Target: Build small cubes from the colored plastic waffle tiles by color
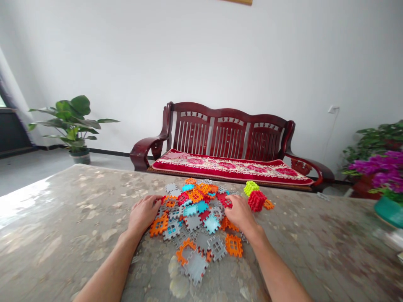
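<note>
A loose heap of plastic interlocking tiles [192,222] in orange, grey, red and light blue lies on the table, some with window cut-outs. At the heap's left edge is my left hand [145,213], fingers curled and thumb close to them, with a bit of a red tile [163,199] showing at the tips. On the opposite side my right hand [239,213] has its fingers bent on a red window tile [227,203]. An orange window tile [234,245] and a grey tile [195,266] lie nearer to me, between my forearms.
Beyond my right hand stand a red block-like cluster [257,201] and a yellow-green one [251,188], beside an orange tile [268,204]. A patterned cover [78,235] spreads over the table. Behind it is a wooden bench [228,130]; purple flowers [382,172] stand at right.
</note>
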Demonstrator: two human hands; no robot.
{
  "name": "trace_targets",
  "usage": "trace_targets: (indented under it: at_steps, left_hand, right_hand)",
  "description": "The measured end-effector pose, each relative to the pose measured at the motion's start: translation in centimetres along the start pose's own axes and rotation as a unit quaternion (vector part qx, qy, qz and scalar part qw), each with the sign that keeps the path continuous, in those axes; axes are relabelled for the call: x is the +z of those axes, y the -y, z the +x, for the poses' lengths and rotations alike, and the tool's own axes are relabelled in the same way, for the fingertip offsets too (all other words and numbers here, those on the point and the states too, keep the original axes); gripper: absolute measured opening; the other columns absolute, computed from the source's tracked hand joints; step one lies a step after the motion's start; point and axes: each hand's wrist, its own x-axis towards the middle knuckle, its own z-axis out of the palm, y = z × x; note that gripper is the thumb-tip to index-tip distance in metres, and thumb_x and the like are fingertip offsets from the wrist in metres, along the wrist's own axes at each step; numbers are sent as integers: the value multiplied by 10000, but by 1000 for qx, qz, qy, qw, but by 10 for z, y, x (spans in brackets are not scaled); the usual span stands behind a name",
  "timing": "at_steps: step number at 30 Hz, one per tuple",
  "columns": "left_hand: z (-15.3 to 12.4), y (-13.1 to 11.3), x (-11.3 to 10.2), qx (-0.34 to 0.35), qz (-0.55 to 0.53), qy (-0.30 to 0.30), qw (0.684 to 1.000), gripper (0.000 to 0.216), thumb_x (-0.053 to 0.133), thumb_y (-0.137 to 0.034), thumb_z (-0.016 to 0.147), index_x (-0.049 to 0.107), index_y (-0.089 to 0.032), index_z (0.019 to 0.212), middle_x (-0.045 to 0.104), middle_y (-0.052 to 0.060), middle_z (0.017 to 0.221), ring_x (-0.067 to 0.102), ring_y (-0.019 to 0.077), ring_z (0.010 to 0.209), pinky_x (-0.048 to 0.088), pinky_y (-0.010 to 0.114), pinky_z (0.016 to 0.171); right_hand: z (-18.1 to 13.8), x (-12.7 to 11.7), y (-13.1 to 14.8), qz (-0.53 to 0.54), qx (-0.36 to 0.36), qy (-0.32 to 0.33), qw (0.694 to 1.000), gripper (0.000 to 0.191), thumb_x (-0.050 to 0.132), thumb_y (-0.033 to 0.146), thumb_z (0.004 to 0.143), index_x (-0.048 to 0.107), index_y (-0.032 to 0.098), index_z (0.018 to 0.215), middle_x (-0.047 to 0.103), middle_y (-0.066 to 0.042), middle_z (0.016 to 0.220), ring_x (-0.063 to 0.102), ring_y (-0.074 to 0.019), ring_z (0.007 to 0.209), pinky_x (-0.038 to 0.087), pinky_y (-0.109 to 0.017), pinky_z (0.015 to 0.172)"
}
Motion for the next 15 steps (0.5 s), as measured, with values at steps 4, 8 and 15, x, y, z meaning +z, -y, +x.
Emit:
trace_targets:
  at_steps: [4, 8, 15]
  left_hand:
    - [0, 1, 1, 1, 0, 1, 1000, 408, 360, -419, 902, 702, -326, 1105, 687, 0, 1223, 624, 216, 1106, 437, 340, 970]
    - [-1, -1, -1, 1, 5, 4, 1000, 423, 347, -429, 904, 698, -324, 1116, 685, 5, 1226, 624, 228, 1109, 434, 353, 972]
    - [0, -2, -3, 0, 11, 13, 1000, 440, 320, -419, 908, 689, -317, 1125, 681, 7, 1228, 616, 228, 1126, 435, 349, 968]
  right_hand:
    - [8, -11, -12, 42, 23, -62, 997, 413, 547, 118, 703, 696, 168, 1085, 707, -97, 1114, 631, -229, 1054, 444, -318, 963]
    - [14, -34, -36, 69, 95, -150, 982, 428, 555, 187, 741, 664, 167, 1154, 696, -97, 1156, 634, -233, 1070, 459, -340, 969]
    - [11, -63, -83, 50, 189, -198, 960, 474, 574, 249, 750, 627, 189, 1217, 695, -95, 1165, 648, -245, 1031, 477, -349, 922]
